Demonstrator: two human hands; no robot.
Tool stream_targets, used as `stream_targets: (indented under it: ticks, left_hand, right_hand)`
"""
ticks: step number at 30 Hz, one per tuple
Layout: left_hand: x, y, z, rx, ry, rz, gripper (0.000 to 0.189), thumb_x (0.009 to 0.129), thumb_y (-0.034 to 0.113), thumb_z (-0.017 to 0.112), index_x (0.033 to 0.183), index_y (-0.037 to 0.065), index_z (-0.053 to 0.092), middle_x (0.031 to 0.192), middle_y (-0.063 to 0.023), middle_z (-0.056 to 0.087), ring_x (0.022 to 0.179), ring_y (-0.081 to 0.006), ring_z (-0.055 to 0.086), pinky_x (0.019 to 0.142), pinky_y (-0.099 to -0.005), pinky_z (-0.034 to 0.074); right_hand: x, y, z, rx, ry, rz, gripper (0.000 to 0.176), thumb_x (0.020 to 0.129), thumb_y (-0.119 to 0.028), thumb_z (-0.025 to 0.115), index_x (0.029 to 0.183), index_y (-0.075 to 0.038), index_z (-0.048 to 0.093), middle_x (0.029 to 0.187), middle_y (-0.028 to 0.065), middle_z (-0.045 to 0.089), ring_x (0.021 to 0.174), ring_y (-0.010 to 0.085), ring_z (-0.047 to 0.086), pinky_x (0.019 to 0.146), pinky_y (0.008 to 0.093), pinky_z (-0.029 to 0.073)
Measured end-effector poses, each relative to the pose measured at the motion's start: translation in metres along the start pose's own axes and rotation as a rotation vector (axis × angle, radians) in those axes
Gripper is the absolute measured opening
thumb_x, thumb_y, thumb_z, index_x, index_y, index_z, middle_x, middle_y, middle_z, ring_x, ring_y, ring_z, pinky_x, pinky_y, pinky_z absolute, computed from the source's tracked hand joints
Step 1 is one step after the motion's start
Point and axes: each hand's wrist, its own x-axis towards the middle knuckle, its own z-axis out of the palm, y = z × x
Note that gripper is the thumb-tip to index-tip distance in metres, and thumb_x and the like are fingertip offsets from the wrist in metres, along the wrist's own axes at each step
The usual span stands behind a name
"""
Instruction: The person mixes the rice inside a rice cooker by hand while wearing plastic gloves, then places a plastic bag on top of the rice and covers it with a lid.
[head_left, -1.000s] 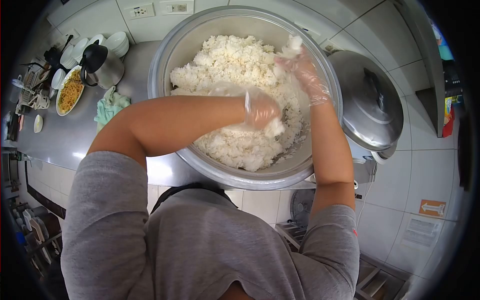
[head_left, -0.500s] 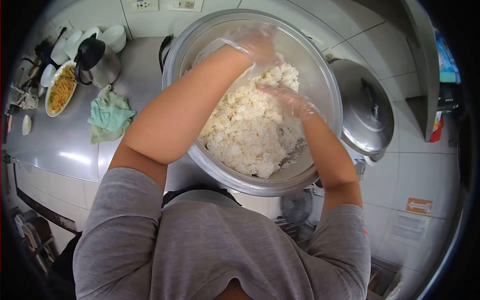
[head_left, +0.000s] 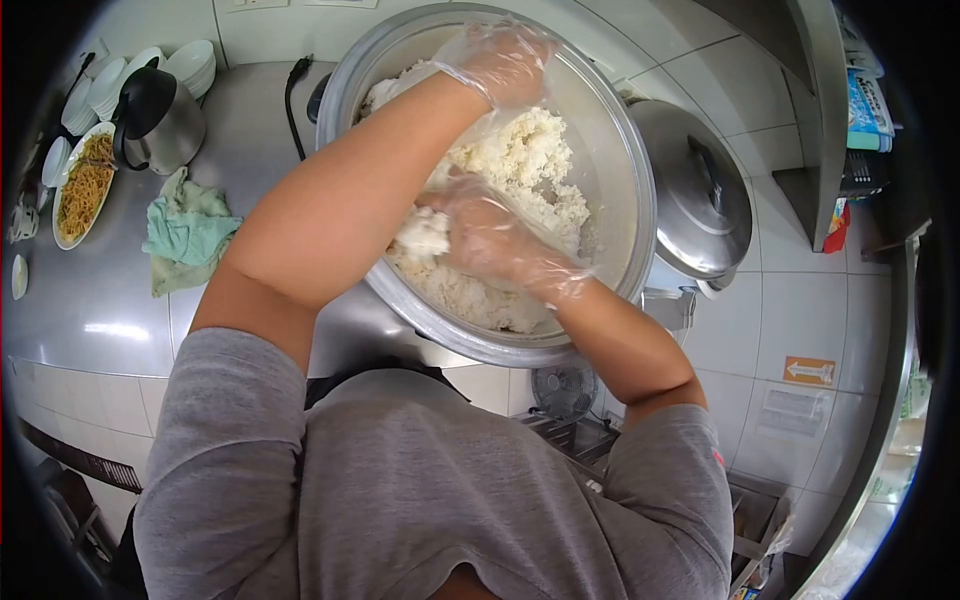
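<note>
1. Fingers (head_left: 452, 222) of the right hand (head_left: 495, 245), head view, sheathed in a loose clear glove, are curled around a clump of rice (head_left: 530, 150) by the near wall of the pot (head_left: 640, 215). The left hand (head_left: 500, 62), also gloved, lies at the far rim (whether its fingers are apart or closed cannot be told).
2. The rice sits inside the large metal pot, which stands at the front edge of the tabletop (head_left: 100, 300). A hard push towards the body would probably slide or tilt the pot off that edge.
3. The gloves are baggy at the wrists. Sticky grains could drag one off, or tear it, and leave plastic in the rice.
4. The clump is held close to the near rim, so a loosened grip may drop it onto the grey shirt (head_left: 400, 480).
5. The lid (head_left: 690, 190) rests just beside the pot on the right, where a swung right elbow might knock it. The power cord (head_left: 293, 100) lies near the left forearm and might snag. The cloth (head_left: 185, 235) and kettle (head_left: 155, 110) lie well apart.
</note>
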Motion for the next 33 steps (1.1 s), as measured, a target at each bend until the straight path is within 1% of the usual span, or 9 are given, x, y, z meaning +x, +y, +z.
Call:
stream_targets:
  ticks: [5,7,10,12,22,25,30,32,33]
  left_hand:
    - [0.011,-0.017,0.018,-0.029,-0.016,-0.032,0.057,0.088,0.036,0.053,0.140,0.019,0.038,0.141,-0.0127,0.042,0.132,-0.0316,0.037,0.111,-0.0509,0.024]
    - [0.011,-0.023,0.015,-0.035,-0.045,-0.063,0.060,0.088,0.037,0.056,0.141,0.018,0.036,0.141,-0.0159,0.040,0.131,-0.0329,0.037,0.110,-0.0492,0.027]
    - [0.009,-0.034,0.013,-0.006,-0.107,-0.139,0.061,0.089,0.041,0.055,0.142,0.016,0.035,0.140,-0.0193,0.040,0.129,-0.0347,0.040,0.108,-0.0465,0.032]
    - [0.003,-0.037,0.012,0.039,-0.131,-0.205,0.061,0.091,0.044,0.052,0.141,0.016,0.036,0.140,-0.0195,0.040,0.128,-0.0351,0.041,0.108,-0.0456,0.033]
    - [-0.101,0.054,-0.015,0.360,-0.894,-0.870,0.082,0.087,0.071,0.027,0.140,0.009,0.037,0.133,-0.0270,0.045,0.129,-0.0372,0.038,0.106,-0.0531,0.029]
    - [-0.125,0.101,-0.002,-0.473,-0.401,-1.244,0.081,0.086,0.070,0.036,0.141,0.012,0.036,0.145,-0.0230,0.031,0.136,-0.0344,0.026,0.109,-0.0562,0.022]
    - [-0.085,0.109,0.039,0.334,-1.197,-0.467,0.062,0.086,0.046,0.056,0.134,0.010,0.044,0.145,-0.0179,0.028,0.129,-0.0334,0.036,0.113,-0.0535,0.016]
    - [-0.114,0.084,0.095,-0.545,-0.343,-0.601,0.041,0.088,0.031,0.054,0.122,0.007,0.052,0.128,-0.0168,0.047,0.116,-0.0331,0.049,0.110,-0.0483,0.027]
    - [-0.099,0.101,0.106,-0.114,-0.485,-0.452,0.040,0.090,0.023,0.049,0.127,0.008,0.049,0.132,-0.0177,0.046,0.124,-0.0343,0.041,0.112,-0.0483,0.021]
  right_hand:
    - [-0.035,0.050,-0.002,0.046,-0.059,0.171,0.065,0.065,-0.020,0.078,0.123,-0.005,0.053,0.102,0.0164,0.061,0.100,0.0284,0.058,0.096,0.0370,0.047]
    - [-0.034,0.090,-0.006,1.646,0.164,0.679,0.063,0.068,-0.018,0.079,0.124,-0.005,0.051,0.103,0.0136,0.062,0.100,0.0238,0.059,0.093,0.0365,0.049]
    - [-0.041,0.125,-0.045,1.715,0.264,0.593,0.069,0.069,-0.023,0.081,0.126,-0.001,0.048,0.109,0.0144,0.062,0.103,0.0246,0.060,0.091,0.0341,0.050]
    - [-0.045,0.143,-0.066,0.460,0.252,0.499,0.062,0.077,-0.025,0.073,0.129,-0.003,0.049,0.129,0.0203,0.052,0.106,0.0225,0.059,0.087,0.0305,0.049]
    - [-0.062,0.157,-0.056,0.228,0.184,0.085,0.081,0.072,-0.029,0.072,0.143,-0.023,0.033,0.148,0.0223,0.025,0.139,0.0350,0.023,0.113,0.0438,0.023]
    - [-0.059,0.157,-0.060,0.305,0.270,-0.040,0.078,0.073,-0.034,0.068,0.142,-0.017,0.036,0.147,0.0214,0.028,0.138,0.0339,0.024,0.113,0.0430,0.024]
    - [-0.038,0.148,-0.057,0.275,0.549,-0.103,0.077,0.075,-0.022,0.073,0.139,-0.003,0.034,0.130,0.0301,0.045,0.120,0.0284,0.051,0.101,0.0334,0.041]
    - [-0.046,0.145,-0.064,0.370,0.527,-0.097,0.072,0.075,-0.025,0.071,0.137,-0.007,0.040,0.134,0.0250,0.043,0.124,0.0310,0.045,0.104,0.0368,0.038]
    - [-0.050,0.145,-0.071,0.446,0.501,-0.086,0.067,0.074,-0.028,0.068,0.134,-0.011,0.045,0.139,0.0200,0.040,0.128,0.0336,0.039,0.106,0.0402,0.035]
